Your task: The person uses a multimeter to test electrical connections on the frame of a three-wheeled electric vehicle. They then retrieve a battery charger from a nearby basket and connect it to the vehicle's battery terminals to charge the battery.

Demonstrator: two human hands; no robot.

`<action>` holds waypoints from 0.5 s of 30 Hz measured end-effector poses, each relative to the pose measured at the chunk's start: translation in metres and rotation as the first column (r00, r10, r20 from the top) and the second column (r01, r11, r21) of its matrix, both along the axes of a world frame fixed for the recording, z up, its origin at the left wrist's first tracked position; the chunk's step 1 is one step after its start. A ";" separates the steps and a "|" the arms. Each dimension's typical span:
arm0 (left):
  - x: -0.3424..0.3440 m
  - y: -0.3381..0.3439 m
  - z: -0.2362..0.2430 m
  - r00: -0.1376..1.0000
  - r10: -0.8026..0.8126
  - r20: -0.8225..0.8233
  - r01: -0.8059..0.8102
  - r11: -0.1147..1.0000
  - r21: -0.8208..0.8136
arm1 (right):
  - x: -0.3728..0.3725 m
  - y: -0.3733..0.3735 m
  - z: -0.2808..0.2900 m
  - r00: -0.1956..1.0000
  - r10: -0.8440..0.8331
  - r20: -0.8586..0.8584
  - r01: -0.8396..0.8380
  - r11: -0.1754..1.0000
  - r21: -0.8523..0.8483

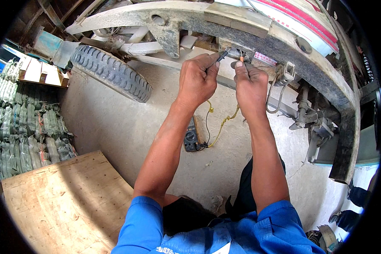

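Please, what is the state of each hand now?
Left hand: closed, pinching a thin dark probe-like piece.
Right hand: closed, pinching a small orange piece; its exact kind is unclear.

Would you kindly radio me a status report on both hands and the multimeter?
Left hand pinching dark probe; right hand pinching small orange piece. Multimeter on floor. Metal beam nearby could limit access.

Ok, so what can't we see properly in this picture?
All in the head view:
- Dial markings on the dark, boxy handheld meter: too small to read.
- Whether the thin black probe in the bare left hand touches anything: tip too tiny.
- Part of the pale plywood board: cut off by the round rim.
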State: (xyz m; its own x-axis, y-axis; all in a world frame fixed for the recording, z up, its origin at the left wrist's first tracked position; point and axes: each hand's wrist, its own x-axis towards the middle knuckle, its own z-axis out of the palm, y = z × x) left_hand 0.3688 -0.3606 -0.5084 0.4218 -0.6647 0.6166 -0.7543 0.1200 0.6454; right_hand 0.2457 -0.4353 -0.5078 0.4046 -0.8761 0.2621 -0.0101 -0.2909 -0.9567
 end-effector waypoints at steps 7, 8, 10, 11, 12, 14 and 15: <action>-0.003 -0.001 0.003 1.000 0.002 -0.018 -0.002 1.000 -0.013 | -0.001 0.000 0.001 1.000 -0.002 -0.007 0.003 1.000 0.005; -0.004 -0.001 0.003 1.000 0.001 -0.016 -0.001 1.000 -0.013 | -0.001 0.000 0.001 1.000 -0.004 -0.005 0.004 1.000 0.005; -0.004 0.000 0.005 1.000 0.003 -0.003 -0.003 1.000 -0.008 | -0.001 0.001 0.002 1.000 -0.003 0.000 0.003 1.000 0.005; -0.004 0.000 0.006 1.000 0.004 0.003 -0.004 1.000 -0.006 | -0.001 0.001 0.002 1.000 -0.003 0.001 0.003 1.000 -0.002; -0.003 0.001 0.005 1.000 0.001 0.008 -0.001 1.000 0.003 | 0.000 0.000 0.001 1.000 -0.001 0.002 0.001 1.000 -0.007; 0.001 0.002 0.002 1.000 -0.005 0.019 0.005 1.000 0.021 | 0.000 0.000 0.001 1.000 0.003 0.002 -0.003 1.000 -0.011; -0.001 0.001 0.002 1.000 -0.004 0.008 0.004 1.000 0.008 | 0.000 0.000 0.001 1.000 0.002 0.000 -0.002 1.000 -0.010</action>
